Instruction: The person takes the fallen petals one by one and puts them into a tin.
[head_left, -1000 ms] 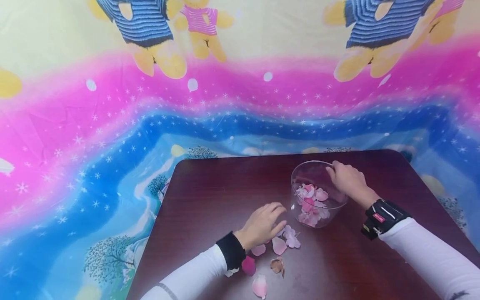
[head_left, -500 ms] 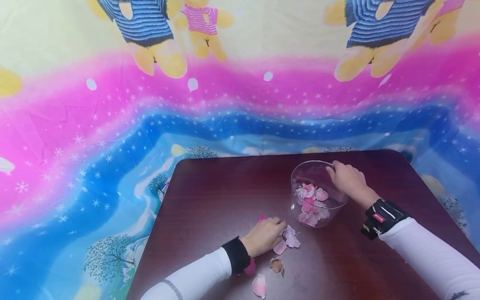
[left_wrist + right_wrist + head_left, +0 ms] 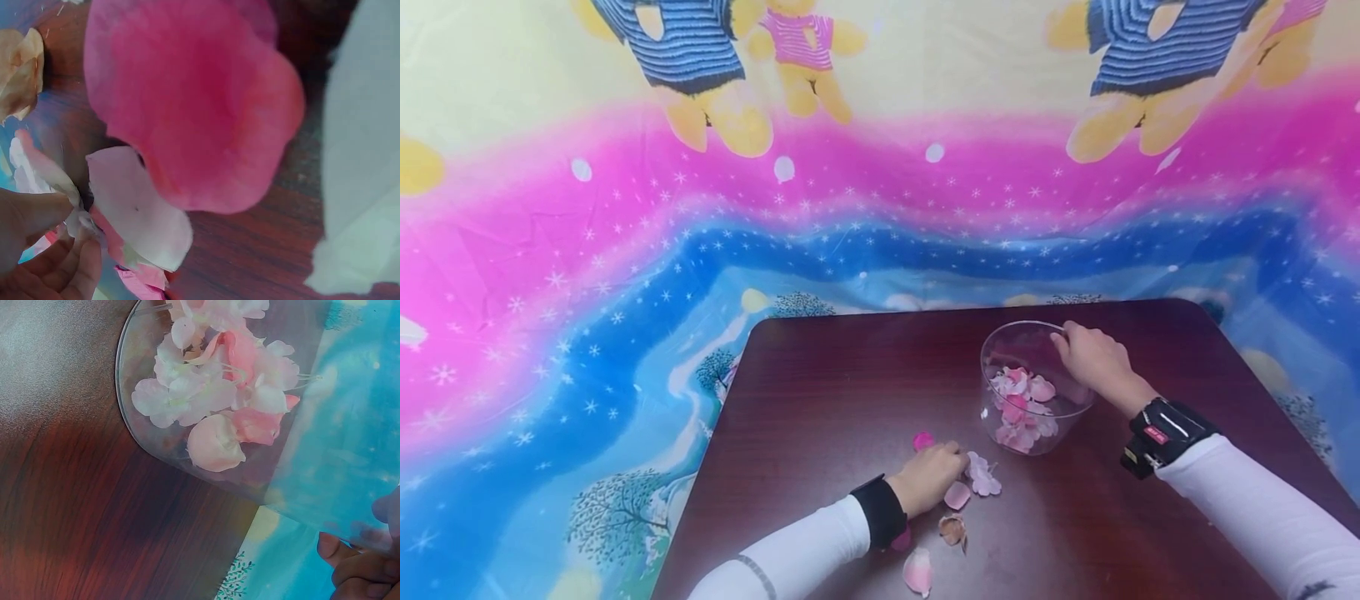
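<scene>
A clear plastic bowl (image 3: 1009,332) stands tilted on the dark wooden table (image 3: 835,375), with several pink and white petals (image 3: 1021,398) inside. My right hand (image 3: 1066,340) grips its far rim. In the right wrist view the petals (image 3: 219,387) lie against the bowl wall (image 3: 156,459), with fingertips (image 3: 350,565) at the lower right. My left hand (image 3: 951,461) is curled on the table among loose petals (image 3: 981,477). The left wrist view shows its thumb and fingers (image 3: 59,272) pinching a pale petal (image 3: 140,219) beside a large pink petal (image 3: 194,106).
More petals lie near my left wrist: a pink one (image 3: 922,440) beyond the hand, a brown dried one (image 3: 953,529) and a pale pink one (image 3: 919,572) near the front edge. A bright printed cloth (image 3: 625,250) hangs behind and beside the table.
My left hand has drawn back towards me and curled its fingers over the loose petals, uncovering a pink petal beyond it. The right hand and the bowl have stayed put.
</scene>
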